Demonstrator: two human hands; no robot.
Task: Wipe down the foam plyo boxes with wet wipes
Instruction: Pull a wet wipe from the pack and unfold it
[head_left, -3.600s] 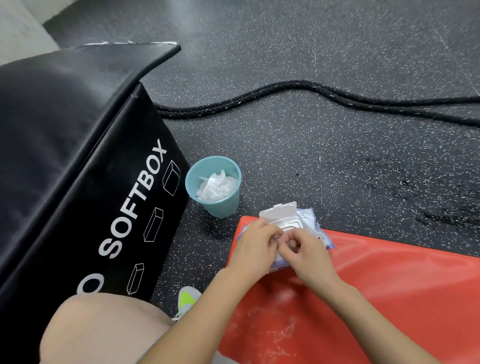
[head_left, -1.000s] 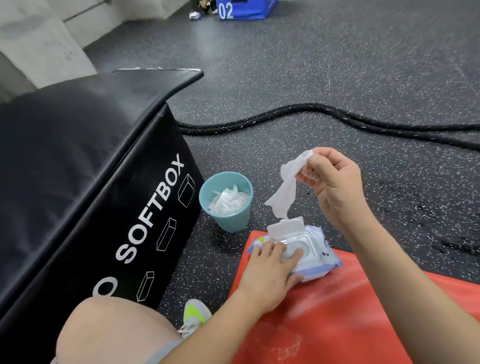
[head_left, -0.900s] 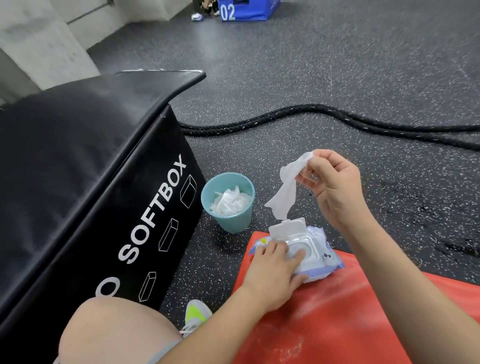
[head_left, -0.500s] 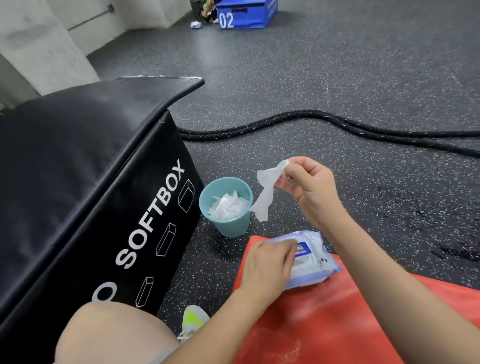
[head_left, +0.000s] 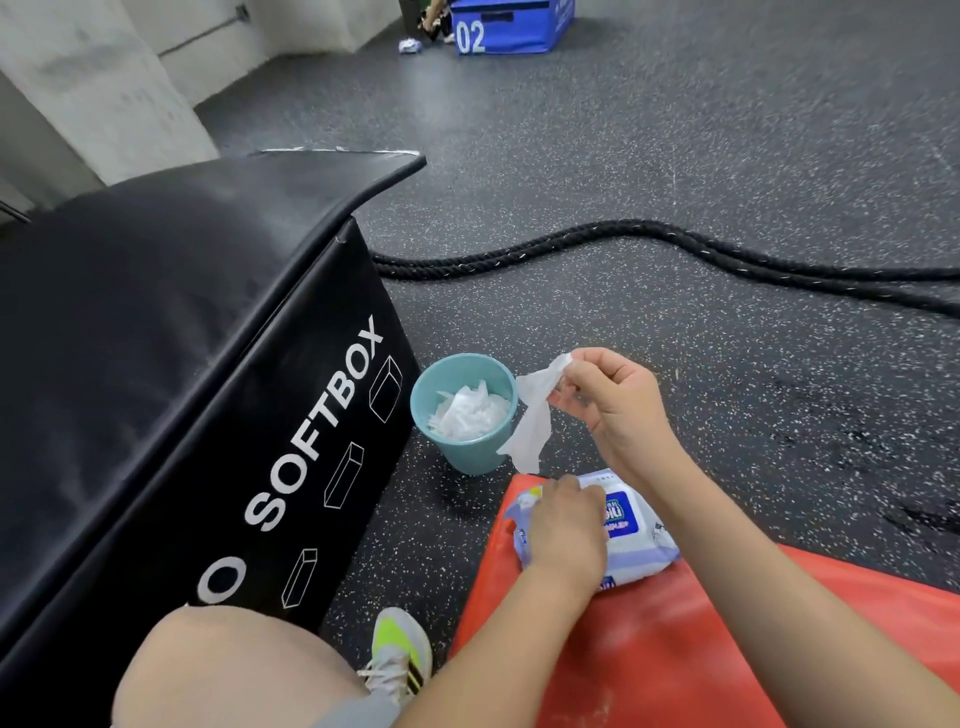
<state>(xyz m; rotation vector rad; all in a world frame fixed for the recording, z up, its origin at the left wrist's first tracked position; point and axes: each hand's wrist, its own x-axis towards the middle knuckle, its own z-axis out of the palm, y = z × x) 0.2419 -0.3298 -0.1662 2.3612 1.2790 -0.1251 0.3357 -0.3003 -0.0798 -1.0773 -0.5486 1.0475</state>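
Right hand (head_left: 618, 405) fingers pinch one wet wipe (head_left: 532, 421); left hand (head_left: 563, 525) fingers press one wipes pack (head_left: 641, 540) on one red box (head_left: 675, 649); one black box (head_left: 156, 338) adjacent.

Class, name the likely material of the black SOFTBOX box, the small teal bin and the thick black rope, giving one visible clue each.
Black SOFTBOX box: probably vinyl, smooth, soft sheen. Small teal bin: likely plastic, matte, even rim. Thick black rope: braided fibre, twisted strands.
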